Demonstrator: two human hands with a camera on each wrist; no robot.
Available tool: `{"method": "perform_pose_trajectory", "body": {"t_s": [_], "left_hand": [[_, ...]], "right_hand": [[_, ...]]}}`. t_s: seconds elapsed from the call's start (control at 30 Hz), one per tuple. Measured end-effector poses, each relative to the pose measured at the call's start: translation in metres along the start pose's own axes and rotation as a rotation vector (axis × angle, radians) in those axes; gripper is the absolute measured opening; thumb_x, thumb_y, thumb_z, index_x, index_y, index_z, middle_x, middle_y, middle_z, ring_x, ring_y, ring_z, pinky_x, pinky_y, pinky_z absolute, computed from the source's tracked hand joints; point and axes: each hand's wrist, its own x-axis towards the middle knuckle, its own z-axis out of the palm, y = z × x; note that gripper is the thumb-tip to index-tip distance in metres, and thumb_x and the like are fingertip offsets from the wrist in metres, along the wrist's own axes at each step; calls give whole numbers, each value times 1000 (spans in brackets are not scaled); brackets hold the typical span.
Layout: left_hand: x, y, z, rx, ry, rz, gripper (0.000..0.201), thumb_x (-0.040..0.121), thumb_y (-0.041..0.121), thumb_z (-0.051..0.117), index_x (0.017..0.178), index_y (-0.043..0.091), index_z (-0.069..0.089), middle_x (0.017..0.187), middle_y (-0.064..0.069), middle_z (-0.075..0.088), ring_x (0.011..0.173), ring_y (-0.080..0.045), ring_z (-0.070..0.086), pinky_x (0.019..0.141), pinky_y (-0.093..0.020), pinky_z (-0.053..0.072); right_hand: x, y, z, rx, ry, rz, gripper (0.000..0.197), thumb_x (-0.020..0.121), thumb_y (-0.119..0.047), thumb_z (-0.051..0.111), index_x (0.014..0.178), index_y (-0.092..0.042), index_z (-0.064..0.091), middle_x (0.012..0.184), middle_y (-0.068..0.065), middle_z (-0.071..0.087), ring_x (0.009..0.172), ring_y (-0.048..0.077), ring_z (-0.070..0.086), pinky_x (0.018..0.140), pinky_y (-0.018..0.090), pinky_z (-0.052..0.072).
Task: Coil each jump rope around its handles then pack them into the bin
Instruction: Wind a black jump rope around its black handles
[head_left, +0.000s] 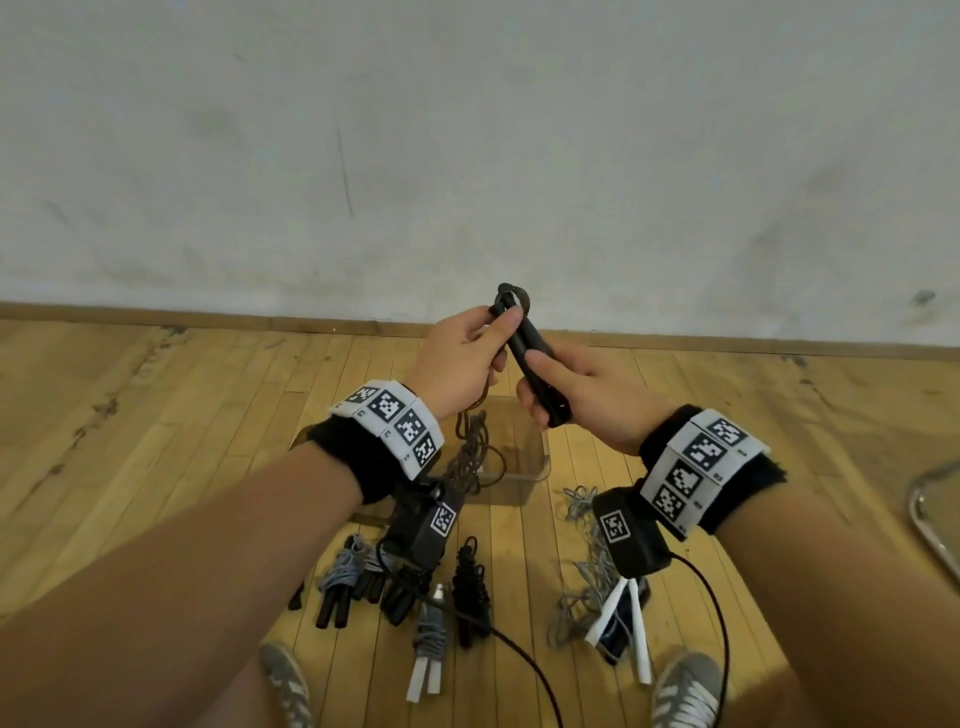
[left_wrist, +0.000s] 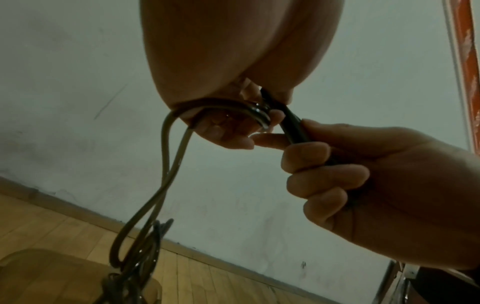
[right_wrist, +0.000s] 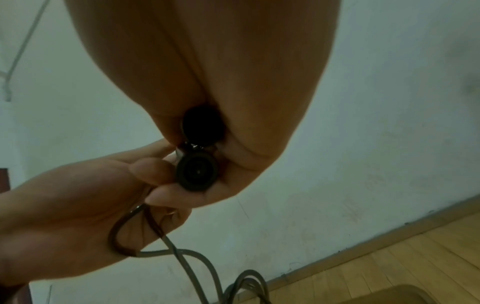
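Note:
Both hands hold one jump rope above the floor. My right hand (head_left: 566, 387) grips the lower part of its two black handles (head_left: 530, 353), held side by side; their round ends (right_wrist: 197, 170) show in the right wrist view. My left hand (head_left: 467, 353) pinches the dark cord (left_wrist: 257, 111) at the handles' top end. The rest of that cord (head_left: 470, 452) hangs from my left hand into the clear bin (head_left: 524, 467) on the floor below.
Several coiled ropes lie on the wooden floor: grey on black handles (head_left: 343, 577), black (head_left: 470, 587), grey on white handles (head_left: 428, 644). A loose grey rope with white handles (head_left: 618, 618) lies at right. My shoes (head_left: 685, 691) stand near. A metal frame (head_left: 930, 514) is at the right edge.

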Motion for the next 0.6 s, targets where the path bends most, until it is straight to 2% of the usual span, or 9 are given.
{"method": "perform_pose_trajectory", "body": {"t_s": [0.1, 0.2, 0.27, 0.37, 0.4, 0.43, 0.5, 0.6], "left_hand": [[-3, 4, 3, -8, 1, 6, 40, 104, 40, 54, 106, 3, 68, 54, 4, 51, 48, -11, 46, 62, -35, 46], [-2, 8, 3, 27, 11, 48, 35, 103, 40, 56, 106, 7, 67, 49, 7, 49, 46, -11, 44, 60, -40, 48], [-3, 11, 5, 74, 24, 61, 30, 102, 40, 58, 108, 12, 66, 50, 7, 53, 48, -12, 50, 61, -39, 51], [-6, 10, 4, 122, -12, 23, 24, 101, 33, 63, 115, 14, 65, 62, 2, 66, 59, -14, 66, 64, -23, 54], [-8, 9, 3, 138, -61, -3, 24, 100, 31, 64, 116, 13, 66, 64, 2, 68, 63, -14, 70, 69, -23, 57], [-10, 8, 3, 169, -120, -23, 21, 100, 30, 64, 113, 13, 69, 63, 2, 68, 66, -15, 72, 74, -27, 58], [-16, 6, 2, 269, -196, -24, 21, 102, 33, 60, 96, 18, 73, 57, 3, 68, 63, -12, 72, 77, -31, 55], [-22, 6, 1, 418, -197, 36, 31, 105, 37, 51, 88, 23, 72, 58, 2, 68, 60, -9, 69, 76, -31, 53]], "right_hand": [[2, 1, 1, 141, 11, 26, 19, 110, -21, 40, 115, -9, 54, 75, 3, 54, 54, 14, 46, 56, 27, 45], [4, 1, 0, 72, 22, -36, 17, 110, -24, 41, 108, -9, 49, 68, -1, 40, 51, 11, 33, 50, 23, 34], [5, 4, -2, 15, 65, -80, 17, 109, -24, 42, 104, -8, 48, 65, -4, 37, 49, 9, 30, 46, 22, 29], [8, 13, -7, -191, 203, -147, 17, 108, -24, 46, 97, -16, 55, 62, -10, 44, 48, 6, 36, 48, 22, 33], [8, 14, -9, -277, 259, -163, 17, 108, -24, 47, 95, -21, 56, 64, -9, 48, 50, 5, 39, 50, 22, 35], [8, 16, -12, -357, 323, -163, 18, 107, -25, 47, 92, -24, 56, 67, -6, 50, 52, 6, 42, 53, 24, 37], [9, 17, -20, -513, 403, -115, 21, 107, -29, 47, 89, -21, 54, 69, -3, 52, 56, 12, 46, 56, 30, 37], [9, 17, -29, -713, 339, -25, 18, 107, -31, 46, 100, -18, 56, 70, -5, 54, 59, 12, 49, 54, 28, 33]]}}
